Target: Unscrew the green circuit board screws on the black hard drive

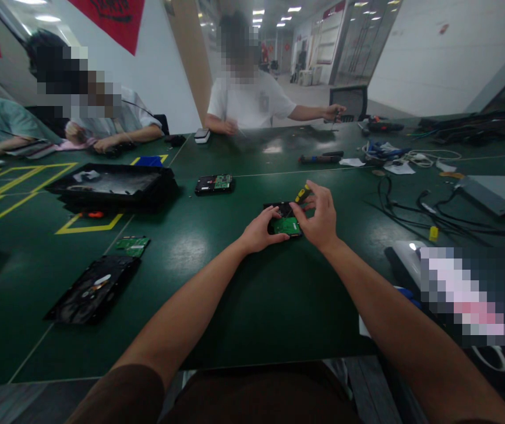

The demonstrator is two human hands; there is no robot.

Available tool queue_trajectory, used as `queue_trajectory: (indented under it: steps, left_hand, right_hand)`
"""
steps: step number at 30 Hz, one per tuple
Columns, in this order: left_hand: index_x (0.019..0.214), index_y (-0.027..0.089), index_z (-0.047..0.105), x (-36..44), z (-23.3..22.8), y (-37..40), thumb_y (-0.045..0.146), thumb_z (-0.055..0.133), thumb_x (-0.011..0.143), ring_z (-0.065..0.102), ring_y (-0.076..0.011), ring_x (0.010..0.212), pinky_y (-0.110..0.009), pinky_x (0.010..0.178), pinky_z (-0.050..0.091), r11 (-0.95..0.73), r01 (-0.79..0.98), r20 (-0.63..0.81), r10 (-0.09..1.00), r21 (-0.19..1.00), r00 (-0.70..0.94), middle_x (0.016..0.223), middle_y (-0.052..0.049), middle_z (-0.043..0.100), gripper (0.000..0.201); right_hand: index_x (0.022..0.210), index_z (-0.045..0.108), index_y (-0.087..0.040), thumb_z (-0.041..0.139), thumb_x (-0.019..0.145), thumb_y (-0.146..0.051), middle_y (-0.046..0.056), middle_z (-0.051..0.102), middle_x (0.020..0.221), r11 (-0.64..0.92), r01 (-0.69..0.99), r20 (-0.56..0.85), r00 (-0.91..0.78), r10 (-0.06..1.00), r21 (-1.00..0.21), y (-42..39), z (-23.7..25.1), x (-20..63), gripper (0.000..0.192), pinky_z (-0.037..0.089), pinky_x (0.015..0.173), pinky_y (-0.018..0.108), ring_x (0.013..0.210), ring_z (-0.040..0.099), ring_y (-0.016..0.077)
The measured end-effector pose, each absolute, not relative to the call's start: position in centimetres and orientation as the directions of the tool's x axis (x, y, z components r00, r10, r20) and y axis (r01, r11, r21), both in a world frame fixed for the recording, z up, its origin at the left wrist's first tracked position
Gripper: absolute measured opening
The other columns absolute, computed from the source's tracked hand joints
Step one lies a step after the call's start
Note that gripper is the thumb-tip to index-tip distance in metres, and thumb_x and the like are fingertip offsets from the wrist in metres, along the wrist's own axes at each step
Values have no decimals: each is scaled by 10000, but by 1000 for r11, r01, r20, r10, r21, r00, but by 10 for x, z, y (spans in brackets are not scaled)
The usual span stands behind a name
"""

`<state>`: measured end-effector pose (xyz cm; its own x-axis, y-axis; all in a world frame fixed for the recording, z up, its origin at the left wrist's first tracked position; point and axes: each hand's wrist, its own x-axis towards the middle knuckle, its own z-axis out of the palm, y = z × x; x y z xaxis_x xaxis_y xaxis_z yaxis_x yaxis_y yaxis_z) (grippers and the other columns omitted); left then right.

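Note:
A black hard drive (pixel 281 209) with a green circuit board (pixel 286 225) facing up lies on the dark green table (pixel 252 294) in front of me. My left hand (pixel 259 231) grips the drive's near left edge. My right hand (pixel 320 218) hovers over its right side, fingers curled around a screwdriver with a yellow and black handle (pixel 302 193) that points down at the board. The screwdriver's tip is hidden behind my fingers.
An opened drive (pixel 94 288) and a loose green board (pixel 133 244) lie at the near left. A black tray (pixel 113 186) and another drive (pixel 215 184) sit further back. Cables (pixel 433 212) spread at the right. Several people sit along the far edge.

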<state>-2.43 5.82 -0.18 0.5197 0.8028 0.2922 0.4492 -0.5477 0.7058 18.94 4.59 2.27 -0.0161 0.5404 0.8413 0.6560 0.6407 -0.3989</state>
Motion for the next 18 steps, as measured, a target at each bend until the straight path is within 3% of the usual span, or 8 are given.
queue_trajectory:
  steps: [4, 10, 15, 18]
  left_hand:
    - [1289, 226, 599, -24, -2, 58, 462, 862, 762, 370, -336, 1556, -549, 1259, 344, -552, 454, 295, 802, 700, 519, 1592, -152, 493, 634]
    - [1282, 206, 590, -24, -3, 59, 484, 850, 768, 380, -338, 1549, -535, 1249, 363, -567, 456, 306, 793, 686, 526, 1579, -173, 497, 640]
    - [1286, 201, 587, -24, -3, 59, 502, 851, 766, 371, -342, 1553, -534, 1252, 359, -551, 466, 289, 803, 692, 521, 1585, -177, 491, 657]
    - [1302, 182, 580, -23, -2, 59, 504, 840, 781, 368, -339, 1555, -518, 1249, 367, -564, 479, 293, 797, 672, 528, 1579, -196, 493, 665]
  right_hand:
    - [1571, 365, -313, 613, 965, -285, 134, 552, 1382, 659, 650, 847, -43, 529, -378, 44, 25, 188, 656, 683, 781, 450, 943, 707, 236]
    - [1497, 447, -310, 676, 940, -304, 111, 561, 1335, 669, 636, 856, -26, 516, -384, 46, 24, 190, 602, 680, 743, 401, 872, 712, 203]
    - [1548, 379, -292, 613, 970, -275, 122, 604, 1369, 656, 664, 853, -51, 519, -359, 45, 23, 189, 624, 656, 887, 472, 910, 732, 228]
    - [1542, 398, -265, 636, 974, -270, 132, 617, 1376, 646, 674, 856, -42, 516, -357, 44, 23, 188, 615, 655, 878, 426, 904, 738, 219]
